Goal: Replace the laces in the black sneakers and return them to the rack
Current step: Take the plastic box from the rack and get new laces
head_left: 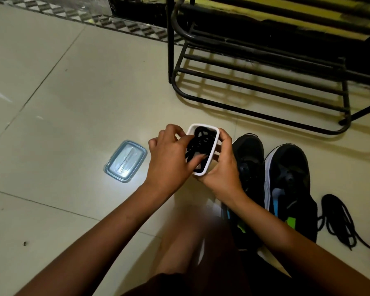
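Observation:
My right hand [222, 165] grips a small white container [213, 150] held above the floor, with black laces [198, 142] coiled inside it. My left hand [171, 154] reaches into the container, its thumb and fingers on the laces. Two black sneakers [250, 167] [291, 184] with no laces stand side by side on the floor just right of my hands, toes pointing away. A loose pile of black laces [340, 218] lies on the floor right of the sneakers.
The container's bluish lid [125, 161] lies on the tiled floor left of my hands. A black metal shoe rack [265, 82] stands beyond the sneakers, its lowest shelf bare. My knee [190, 242] is under my forearms.

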Demonstrator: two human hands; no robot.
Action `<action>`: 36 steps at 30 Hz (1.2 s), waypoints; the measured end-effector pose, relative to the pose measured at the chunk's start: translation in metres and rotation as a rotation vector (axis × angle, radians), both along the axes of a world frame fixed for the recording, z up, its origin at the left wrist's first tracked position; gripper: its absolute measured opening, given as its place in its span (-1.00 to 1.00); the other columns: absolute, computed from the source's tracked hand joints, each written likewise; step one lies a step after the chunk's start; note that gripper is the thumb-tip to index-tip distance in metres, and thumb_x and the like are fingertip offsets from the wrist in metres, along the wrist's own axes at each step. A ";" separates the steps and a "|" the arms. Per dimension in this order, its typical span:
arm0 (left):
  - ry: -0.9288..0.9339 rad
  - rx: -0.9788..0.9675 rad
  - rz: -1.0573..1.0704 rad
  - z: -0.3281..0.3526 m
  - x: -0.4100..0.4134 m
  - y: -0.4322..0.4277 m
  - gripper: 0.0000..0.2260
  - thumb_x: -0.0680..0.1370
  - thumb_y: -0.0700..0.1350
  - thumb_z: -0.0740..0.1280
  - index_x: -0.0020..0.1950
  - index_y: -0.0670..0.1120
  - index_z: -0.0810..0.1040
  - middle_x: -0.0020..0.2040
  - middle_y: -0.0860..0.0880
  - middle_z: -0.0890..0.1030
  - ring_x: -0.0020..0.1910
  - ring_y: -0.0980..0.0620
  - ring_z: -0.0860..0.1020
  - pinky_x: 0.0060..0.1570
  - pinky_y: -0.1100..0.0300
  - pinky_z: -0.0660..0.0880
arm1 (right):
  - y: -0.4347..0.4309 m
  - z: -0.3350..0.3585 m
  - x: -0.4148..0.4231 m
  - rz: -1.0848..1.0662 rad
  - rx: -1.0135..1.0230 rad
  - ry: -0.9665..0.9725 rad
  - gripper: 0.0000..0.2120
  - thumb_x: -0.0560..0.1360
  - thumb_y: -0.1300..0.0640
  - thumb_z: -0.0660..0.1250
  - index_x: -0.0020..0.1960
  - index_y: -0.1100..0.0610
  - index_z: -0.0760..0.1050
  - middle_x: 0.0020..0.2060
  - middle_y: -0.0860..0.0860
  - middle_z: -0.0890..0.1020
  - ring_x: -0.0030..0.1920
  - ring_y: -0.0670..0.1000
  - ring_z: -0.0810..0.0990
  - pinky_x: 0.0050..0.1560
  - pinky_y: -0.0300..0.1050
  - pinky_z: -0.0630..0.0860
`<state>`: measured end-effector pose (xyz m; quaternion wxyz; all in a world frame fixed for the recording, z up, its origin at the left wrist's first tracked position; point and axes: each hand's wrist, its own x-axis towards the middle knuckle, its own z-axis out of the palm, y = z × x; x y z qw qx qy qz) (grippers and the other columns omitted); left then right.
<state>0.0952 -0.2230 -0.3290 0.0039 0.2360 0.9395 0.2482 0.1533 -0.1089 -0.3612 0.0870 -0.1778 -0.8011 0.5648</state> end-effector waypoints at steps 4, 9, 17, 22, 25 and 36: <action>-0.017 -0.075 0.013 0.006 0.002 0.013 -0.60 0.46 0.12 0.34 0.27 0.03 0.52 0.14 -0.05 0.38 0.18 -0.02 0.32 0.04 0.15 0.09 | 0.001 0.006 0.006 -0.007 -0.027 -0.003 -0.09 0.23 0.25 0.57 0.40 -0.05 0.13 0.27 -0.06 0.42 0.19 -0.16 0.46 0.05 -0.39 0.48; 0.004 -0.159 -0.019 0.012 0.004 0.030 -0.65 0.46 0.11 0.32 0.19 0.02 0.56 0.15 -0.02 0.39 0.17 -0.01 0.33 0.00 0.13 0.05 | 0.008 0.007 0.013 -0.012 -0.042 -0.019 -0.05 0.17 0.22 0.60 0.38 -0.07 0.14 0.21 -0.07 0.47 0.17 -0.11 0.49 0.07 -0.29 0.52; -0.077 -0.015 -0.014 0.010 0.000 0.028 -0.70 0.41 0.01 0.40 0.10 -0.06 0.59 0.09 0.04 0.40 0.12 0.06 0.34 -0.02 0.22 0.04 | 0.012 0.004 0.016 -0.008 -0.110 -0.012 -0.01 0.14 0.17 0.62 0.41 -0.05 0.12 0.23 -0.03 0.48 0.20 -0.06 0.51 0.16 0.00 0.53; -0.258 0.447 0.249 0.018 -0.012 0.008 -0.84 0.39 -0.04 0.46 -0.11 0.08 0.52 -0.02 0.07 0.49 -0.02 0.04 0.51 0.19 -0.12 0.38 | 0.018 0.007 0.017 -0.039 -0.190 -0.017 0.03 0.09 0.23 0.64 0.38 -0.05 0.13 0.22 0.00 0.48 0.10 -0.17 0.53 0.04 -0.19 0.55; -0.258 0.466 0.358 0.016 -0.022 -0.006 -0.83 0.32 0.07 0.41 -0.16 0.12 0.48 0.00 0.05 0.56 -0.04 0.05 0.55 0.20 -0.13 0.38 | 0.025 0.013 0.019 -0.055 -0.175 0.011 0.00 0.11 0.32 0.62 0.35 -0.07 0.14 0.18 -0.10 0.46 0.13 -0.23 0.49 0.03 -0.29 0.51; -0.246 -0.054 0.281 -0.053 -0.005 -0.017 -0.79 0.35 -0.09 0.46 -0.05 -0.11 0.65 0.13 -0.06 0.51 0.10 -0.12 0.45 -0.04 0.09 0.13 | 0.051 0.035 0.042 -0.108 -0.082 0.040 0.00 0.12 0.37 0.60 0.38 -0.07 0.15 0.10 -0.28 0.44 0.09 -0.26 0.49 -0.08 -0.38 0.50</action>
